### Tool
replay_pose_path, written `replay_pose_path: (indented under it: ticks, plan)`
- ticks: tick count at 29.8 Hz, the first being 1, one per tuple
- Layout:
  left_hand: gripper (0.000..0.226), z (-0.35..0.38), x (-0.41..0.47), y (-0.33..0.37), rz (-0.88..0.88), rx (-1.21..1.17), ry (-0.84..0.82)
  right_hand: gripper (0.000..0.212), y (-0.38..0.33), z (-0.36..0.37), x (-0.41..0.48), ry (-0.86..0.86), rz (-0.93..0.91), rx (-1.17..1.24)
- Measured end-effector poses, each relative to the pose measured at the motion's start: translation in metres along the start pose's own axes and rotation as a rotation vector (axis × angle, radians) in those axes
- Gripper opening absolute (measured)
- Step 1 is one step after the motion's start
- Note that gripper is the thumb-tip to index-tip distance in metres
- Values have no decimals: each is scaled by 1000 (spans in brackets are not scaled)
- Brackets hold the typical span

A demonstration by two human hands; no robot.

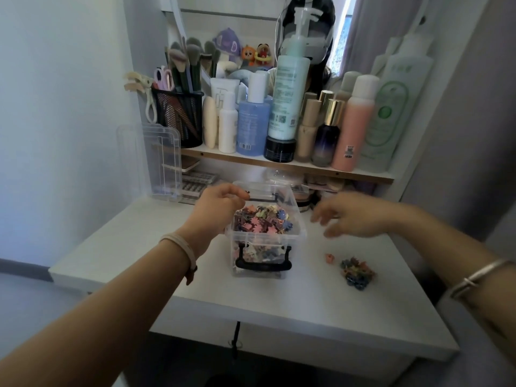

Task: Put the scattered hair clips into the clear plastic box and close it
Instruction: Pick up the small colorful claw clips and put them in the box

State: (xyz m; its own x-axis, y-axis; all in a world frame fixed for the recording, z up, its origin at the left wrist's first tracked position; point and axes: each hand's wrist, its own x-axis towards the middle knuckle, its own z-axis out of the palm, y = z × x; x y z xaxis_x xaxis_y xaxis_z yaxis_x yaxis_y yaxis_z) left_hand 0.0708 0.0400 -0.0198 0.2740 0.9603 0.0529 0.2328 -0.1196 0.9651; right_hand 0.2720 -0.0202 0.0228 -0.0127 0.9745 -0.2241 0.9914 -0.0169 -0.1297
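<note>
A clear plastic box (301, 219) is flanked by the curled left hand (220, 203), grip unclear, and the spread right hand (354, 216), coloured hair clips (357, 270) being heaped nearby on the white surface (279, 303).

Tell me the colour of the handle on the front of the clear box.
Black. The handle on the clear plastic box shows best in the head view.

White desk (279, 308) front and centre, tucked against a pale wall (61, 93) on the left, grey skirting (22, 268) low down. Above, a wooden shelf (251, 160) crammed with bottles (287, 93) and a mesh pot (181, 118) of brushes. Daylight slips through a window (344, 37) beside the curtain (391, 32). Cool, soft light all round.
</note>
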Motion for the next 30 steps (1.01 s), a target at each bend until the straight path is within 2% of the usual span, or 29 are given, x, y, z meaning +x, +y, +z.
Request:
replay_pose_path:
  ticks: [2,4,9,14,19,24,26,28,30]
  plan:
    - [26,1,-1,1,-3,-11,-4,41,11,10,-5,-182,96,-33]
    - [25,1,-2,1,-6,-25,-2,38,18,16,-10,-226,125,1]
    - [26,1,-2,1,0,-15,17,40,28,23,-9,-217,108,37]
    - [25,2,-3,3,-2,-17,18,42,27,34,-4,-120,65,12]
    - [25,2,-5,4,-2,-8,14,36,19,40,0,-85,-18,-26]
    - [24,2,-5,4,-10,-30,10,20,15,44,4,4,-68,-125]
    - [25,2,-6,4,-11,-26,11,18,15,39,5,93,-89,-116]
    - [26,3,-6,4,-13,-31,14,17,9,27,6,309,-103,50]
    - [26,3,-5,4,-15,-44,11,13,-2,11,5,523,-153,341]
